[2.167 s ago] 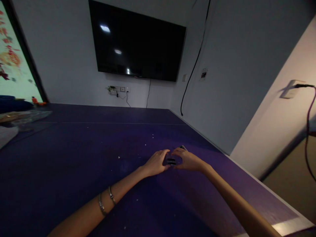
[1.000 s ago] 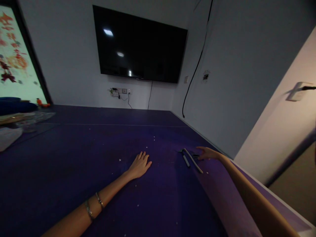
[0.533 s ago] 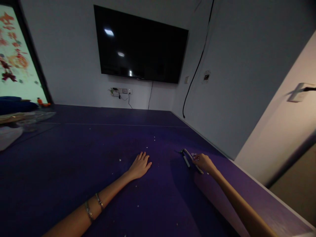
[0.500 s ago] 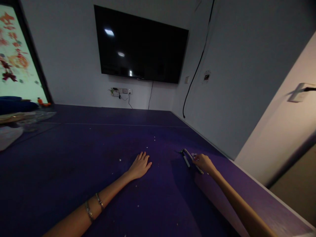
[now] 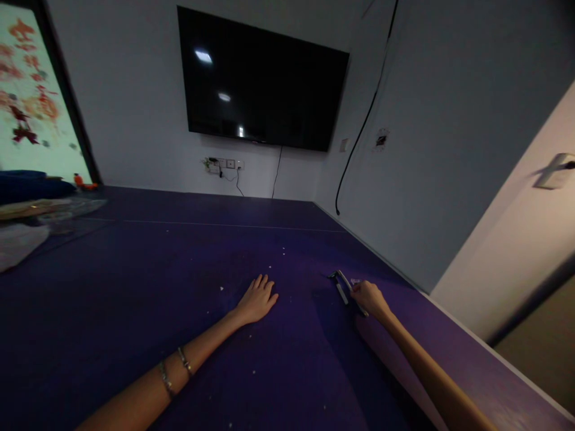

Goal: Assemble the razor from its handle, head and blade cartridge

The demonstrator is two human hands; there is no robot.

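My left hand [image 5: 257, 300] lies palm down on the purple tabletop [image 5: 179, 269], fingers stretched forward, holding nothing. To its right, my right hand [image 5: 369, 298] is closed, fingertips pinched at the longer arm of a slim two-armed tool [image 5: 342, 293]. The tool lies slantwise, with a dark narrow end pointing away to the left and two pale, spread arms; its exact kind is not clear. My fingers cover part of the longer arm. Just beyond them is a small clear piece [image 5: 355, 281], partly hidden.
Small white scraps [image 5: 221, 288] dot the tabletop. At the far left sit clear plastic bags [image 5: 22, 242], a dark blue item [image 5: 33, 184] and a small orange object [image 5: 79, 180]. A black cable [image 5: 359, 134] hangs along the right wall. A television [image 5: 265, 84] is mounted ahead.
The view has shifted slightly, so the surroundings sit a little farther right. Both hands keep nearly the same pose; the right fingers stay at the tool.
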